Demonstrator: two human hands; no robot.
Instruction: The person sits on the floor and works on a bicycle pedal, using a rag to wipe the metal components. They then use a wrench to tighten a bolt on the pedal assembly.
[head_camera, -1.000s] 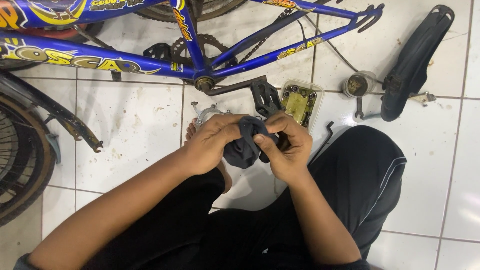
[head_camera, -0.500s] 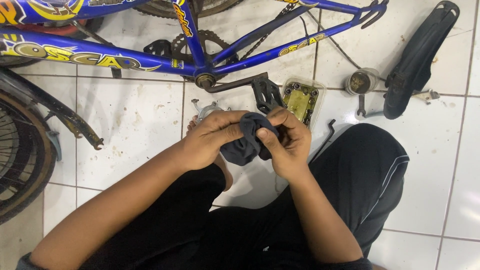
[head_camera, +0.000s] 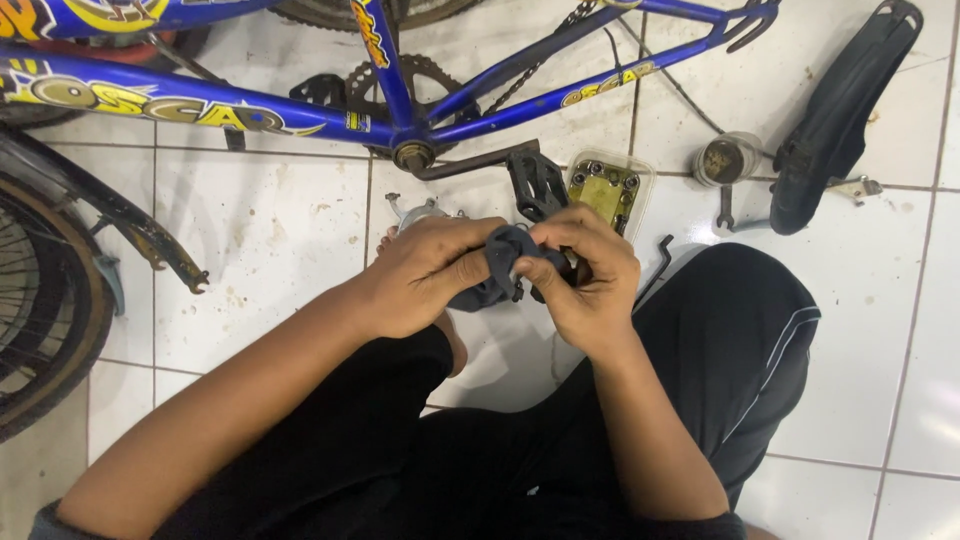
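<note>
White floor tiles spread under your crossed legs. Your left hand and right hand both pinch a dark rag bunched around a small part, its axis hidden, just below the bike's black pedal. Beyond the pedal lies the blue frame.

A blue bike frame w/ yellow graphics lay across white floor tiles; its black pedal sat beside a clear tray of small parts; 1 black mudguard lay at right, near a small round tin; a wheel showed at left.
</note>
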